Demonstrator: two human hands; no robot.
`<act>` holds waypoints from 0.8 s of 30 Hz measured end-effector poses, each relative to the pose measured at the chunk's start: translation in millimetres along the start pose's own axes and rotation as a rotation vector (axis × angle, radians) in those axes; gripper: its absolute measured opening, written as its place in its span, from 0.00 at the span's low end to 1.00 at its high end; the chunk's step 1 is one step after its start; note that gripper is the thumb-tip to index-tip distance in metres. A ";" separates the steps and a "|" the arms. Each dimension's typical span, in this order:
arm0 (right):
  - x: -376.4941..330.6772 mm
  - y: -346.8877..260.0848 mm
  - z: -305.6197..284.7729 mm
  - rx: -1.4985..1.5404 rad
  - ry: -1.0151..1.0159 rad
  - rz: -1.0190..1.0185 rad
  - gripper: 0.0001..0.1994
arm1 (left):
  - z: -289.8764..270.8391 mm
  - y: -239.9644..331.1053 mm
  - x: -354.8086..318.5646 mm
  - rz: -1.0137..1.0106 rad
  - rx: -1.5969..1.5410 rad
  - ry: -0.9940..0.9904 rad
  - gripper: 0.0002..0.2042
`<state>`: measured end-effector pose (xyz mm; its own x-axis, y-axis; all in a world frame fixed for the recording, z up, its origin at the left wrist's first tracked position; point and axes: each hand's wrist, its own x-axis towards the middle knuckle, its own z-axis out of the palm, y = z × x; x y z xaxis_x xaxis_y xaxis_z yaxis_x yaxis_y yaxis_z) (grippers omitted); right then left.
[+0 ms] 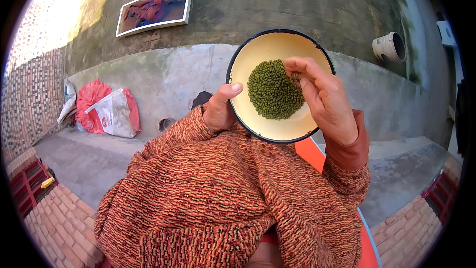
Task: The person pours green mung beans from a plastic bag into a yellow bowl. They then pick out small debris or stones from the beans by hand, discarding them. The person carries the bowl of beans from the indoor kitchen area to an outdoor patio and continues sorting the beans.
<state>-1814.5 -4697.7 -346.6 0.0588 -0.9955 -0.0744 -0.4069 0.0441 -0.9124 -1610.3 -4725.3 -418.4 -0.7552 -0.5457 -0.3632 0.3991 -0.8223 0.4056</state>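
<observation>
A round cream enamel bowl [259,126] with a dark, chipped rim is held up in front of my body. Inside it lies a heap of small green mung beans [274,92]. My left hand [221,105] grips the bowl's left edge, thumb over the rim and the other fingers hidden beneath. Over the right side of the bowl, my right hand [322,92] has its fingers bent toward the thumb at the edge of the heap. A few beans seem to be between those fingertips.
A white-framed basin [153,12] holding dark red and blue cloth lies beyond at left. At right, a pale bucket [389,48] rests tipped on the ground. Red and white sacks [113,109] slump at left near a small metal can [166,124]. An orange surface [311,156] shows beneath me.
</observation>
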 end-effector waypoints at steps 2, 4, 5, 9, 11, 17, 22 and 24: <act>-3.5 -8.5 -10.6 0.042 0.020 0.090 0.15 | 0.3 1.6 6.5 -0.017 0.011 -0.010 0.36; -3.0 -6.7 -14.7 0.021 0.084 0.110 0.14 | -2.6 3.2 12.6 -0.030 0.014 -0.001 0.37; -2.0 -3.1 -15.7 -0.026 0.143 0.088 0.13 | -4.9 4.5 16.3 -0.039 0.011 0.009 0.37; 3.7 9.6 -14.3 -0.112 0.254 0.081 0.09 | -25.9 15.9 37.3 -0.122 -0.017 -0.021 0.38; 7.2 9.5 -4.9 -0.089 0.338 0.128 0.09 | -35.5 25.8 48.3 -0.170 -0.020 -0.065 0.38; 7.9 17.0 16.7 -0.147 0.540 0.124 0.07 | -71.9 45.9 71.6 -0.278 0.002 -0.117 0.37; 5.9 22.2 41.4 0.004 0.862 0.183 0.12 | -88.3 65.4 92.2 -0.389 0.052 -0.135 0.36; -4.0 25.4 52.9 0.159 0.937 0.249 0.14 | -92.8 69.2 100.6 -0.426 0.068 -0.155 0.36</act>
<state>-1776.8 -4688.2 -390.8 -0.7872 -0.6165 0.0148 -0.1779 0.2039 -0.9627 -1610.4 -4852.1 -504.7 -0.9154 -0.1260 -0.3824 0.0044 -0.9529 0.3033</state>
